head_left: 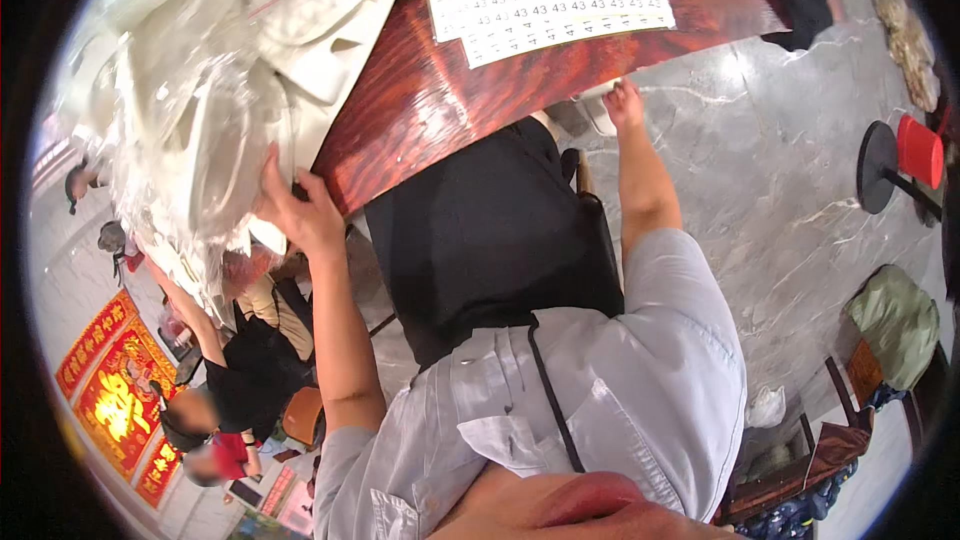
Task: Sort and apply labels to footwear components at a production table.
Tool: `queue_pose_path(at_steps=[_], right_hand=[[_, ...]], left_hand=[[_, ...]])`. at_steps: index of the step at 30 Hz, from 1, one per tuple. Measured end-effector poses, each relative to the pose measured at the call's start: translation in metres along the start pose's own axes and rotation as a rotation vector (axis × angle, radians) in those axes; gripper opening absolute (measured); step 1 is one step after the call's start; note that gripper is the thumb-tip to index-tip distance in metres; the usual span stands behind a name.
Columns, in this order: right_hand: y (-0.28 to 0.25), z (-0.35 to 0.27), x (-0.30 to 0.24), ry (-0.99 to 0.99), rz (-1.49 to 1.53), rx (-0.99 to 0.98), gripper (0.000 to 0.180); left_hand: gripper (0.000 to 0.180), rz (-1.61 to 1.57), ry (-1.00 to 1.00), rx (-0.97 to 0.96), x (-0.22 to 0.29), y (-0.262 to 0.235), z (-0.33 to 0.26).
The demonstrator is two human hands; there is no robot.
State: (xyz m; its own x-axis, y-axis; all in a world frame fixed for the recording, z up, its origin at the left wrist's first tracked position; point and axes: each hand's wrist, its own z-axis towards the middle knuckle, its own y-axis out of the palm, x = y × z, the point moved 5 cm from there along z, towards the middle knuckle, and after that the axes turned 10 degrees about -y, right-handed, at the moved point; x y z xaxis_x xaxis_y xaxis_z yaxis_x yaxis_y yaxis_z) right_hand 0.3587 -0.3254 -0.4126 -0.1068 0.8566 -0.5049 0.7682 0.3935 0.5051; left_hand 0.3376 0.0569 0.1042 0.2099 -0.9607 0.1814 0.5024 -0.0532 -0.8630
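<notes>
My left hand [300, 210] is at the left edge of the table, its thumb and forefinger against a clear plastic bag [215, 155] with a pale, sole-shaped item inside. That bag belongs to a heaped pile of white footwear pieces [320, 55] in crinkled plastic. Past the table's near edge, to the right, my right hand [625, 105] hangs low with its fingers curled. A white object [600, 112] shows beside these fingers, partly hidden by the table; its kind is unclear. Sheets of small printed stickers [555, 5] lie on the tabletop.
The dark red wooden table [430, 110] fills the top middle. Another person [255, 370] sits at the lower left, near a red and gold wall hanging [120, 395]. Right, on grey marble flooring [760, 160], stand a red item [920, 152] and a green sack [895, 325].
</notes>
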Motion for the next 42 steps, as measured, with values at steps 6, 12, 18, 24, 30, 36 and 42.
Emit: queue_pose_path(at_steps=[6,12,18,24,30,36,42], right_hand=[[-0.015,-0.048,-0.097,-0.03,-0.128,-0.272,0.033],[-0.007,-0.099,-0.201,-0.161,-0.189,-0.325,0.03],[0.09,-0.193,-0.289,-0.265,-0.287,-0.494,0.047],[0.171,-0.277,-0.345,-0.369,-0.248,-0.668,0.048],[0.269,-0.377,-0.335,-0.296,-0.017,-0.914,0.043],[0.324,-0.444,-0.292,-0.27,0.162,-0.885,0.046],[0.357,-0.484,-0.221,-0.126,0.194,-1.02,0.046]], left_hand=[[0.048,-0.066,0.107,0.042,-0.003,0.004,0.005],[0.048,0.003,0.098,0.133,0.006,0.015,-0.004],[0.05,-0.024,0.049,0.075,-0.006,0.011,-0.003],[0.049,-0.143,0.057,0.093,0.0,0.016,0.0],[0.044,-0.285,0.092,0.201,-0.008,0.007,-0.006],[0.045,-0.316,0.149,0.366,0.001,-0.01,-0.019],[0.06,-0.657,0.136,0.242,0.021,-0.068,-0.035]])
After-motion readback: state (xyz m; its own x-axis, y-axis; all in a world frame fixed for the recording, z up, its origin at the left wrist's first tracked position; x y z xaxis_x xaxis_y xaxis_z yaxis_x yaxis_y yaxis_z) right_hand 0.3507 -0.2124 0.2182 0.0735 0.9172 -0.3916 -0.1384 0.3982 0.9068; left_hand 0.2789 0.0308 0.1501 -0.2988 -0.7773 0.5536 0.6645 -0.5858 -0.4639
